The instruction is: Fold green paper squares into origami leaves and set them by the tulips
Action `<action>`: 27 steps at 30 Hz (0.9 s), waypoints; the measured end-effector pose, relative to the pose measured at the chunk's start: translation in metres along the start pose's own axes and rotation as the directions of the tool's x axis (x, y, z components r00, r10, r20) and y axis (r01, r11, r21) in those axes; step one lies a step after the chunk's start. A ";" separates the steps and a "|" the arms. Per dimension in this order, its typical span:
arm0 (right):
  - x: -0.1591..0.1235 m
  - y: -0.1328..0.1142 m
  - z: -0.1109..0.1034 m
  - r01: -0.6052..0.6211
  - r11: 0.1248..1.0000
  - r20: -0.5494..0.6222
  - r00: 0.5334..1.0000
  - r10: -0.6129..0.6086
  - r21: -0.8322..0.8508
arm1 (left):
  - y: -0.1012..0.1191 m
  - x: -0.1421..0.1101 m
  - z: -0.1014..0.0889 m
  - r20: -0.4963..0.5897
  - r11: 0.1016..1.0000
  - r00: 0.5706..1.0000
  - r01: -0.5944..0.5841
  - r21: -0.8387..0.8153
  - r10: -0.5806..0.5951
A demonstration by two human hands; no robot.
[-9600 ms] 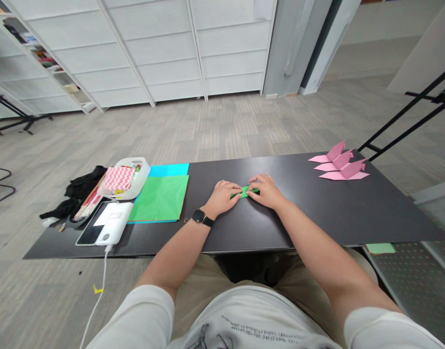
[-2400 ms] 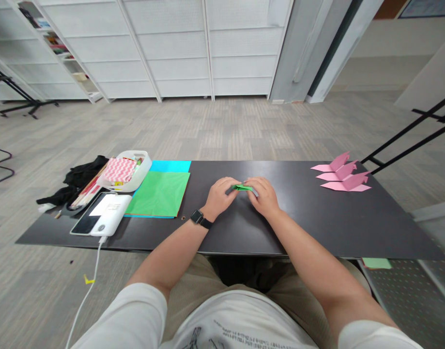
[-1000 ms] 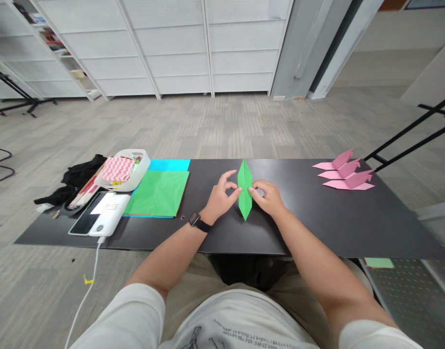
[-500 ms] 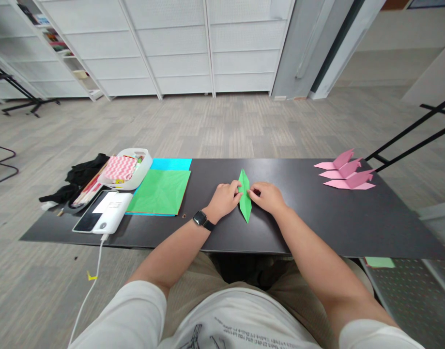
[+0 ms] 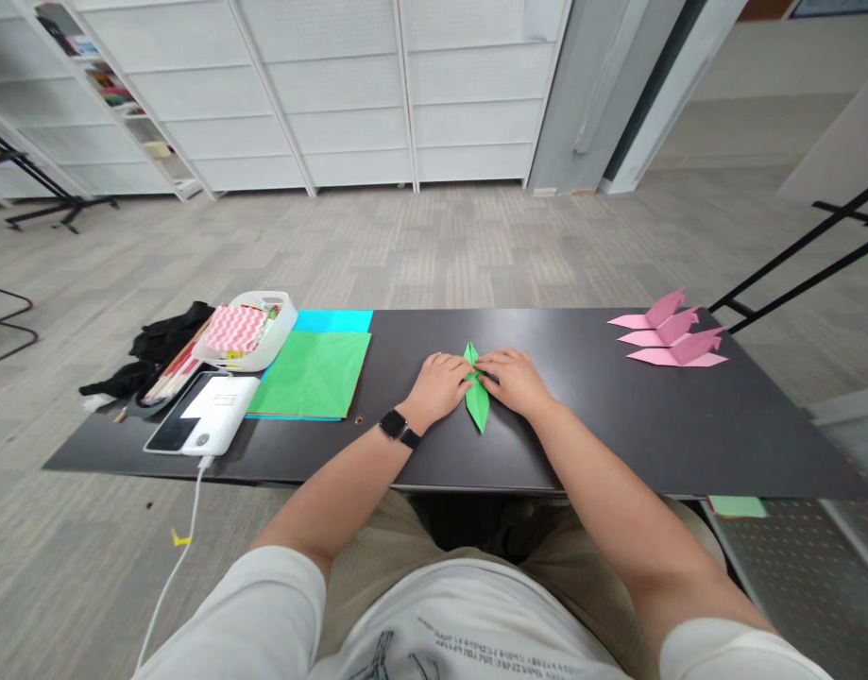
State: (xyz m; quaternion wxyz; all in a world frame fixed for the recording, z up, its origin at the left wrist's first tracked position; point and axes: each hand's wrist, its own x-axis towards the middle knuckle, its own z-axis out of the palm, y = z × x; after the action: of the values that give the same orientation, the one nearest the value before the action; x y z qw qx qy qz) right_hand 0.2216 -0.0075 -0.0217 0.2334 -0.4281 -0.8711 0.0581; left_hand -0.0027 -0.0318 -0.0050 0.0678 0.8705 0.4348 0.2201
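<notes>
A narrow diamond of folded green paper (image 5: 478,411) lies upright in my view on the dark table, its middle partly covered by fingers. My left hand (image 5: 442,387) grips its left edge, the fingers curled in and the thumb near the centre. From the other side my right hand (image 5: 515,380) has its fingertips on the upper middle of the paper, with the fingers bent and close together. Both hands nearly meet over the fold.
Several green and blue paper sheets (image 5: 313,373) are stacked at left, beside a white basket (image 5: 286,316), a phone (image 5: 175,416) and a white power bank (image 5: 225,416) with a cable. Three pink folded paper birds (image 5: 678,351) stand at the right.
My right hand has shifted up and left, its fingers now reaching over the paper's upper middle. The left hand has stayed almost in place, its fingers a little flatter.
</notes>
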 end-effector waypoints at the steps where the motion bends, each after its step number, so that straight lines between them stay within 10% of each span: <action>1: 0.000 0.001 0.000 -0.007 1.000 0.009 1.000 0.007 -0.001 | 0.000 0.000 0.000 0.002 1.000 1.000 0.006 -0.007 -0.006; 14: 0.001 0.003 0.001 0.028 0.999 -0.029 0.999 -0.028 0.017 | -0.008 -0.006 -0.024 0.037 0.946 0.968 -0.236 -0.224 0.250; 27: -0.003 0.010 -0.003 0.101 0.977 0.019 0.994 -0.107 0.185 | -0.010 -0.006 -0.022 0.050 0.947 0.969 -0.226 -0.229 0.243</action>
State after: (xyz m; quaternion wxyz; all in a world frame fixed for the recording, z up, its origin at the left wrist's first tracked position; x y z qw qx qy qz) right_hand 0.2312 -0.0037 -0.0230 0.2618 -0.3576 -0.8866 0.1322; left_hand -0.0232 -0.0320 0.0097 0.1547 0.9109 0.2981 0.2397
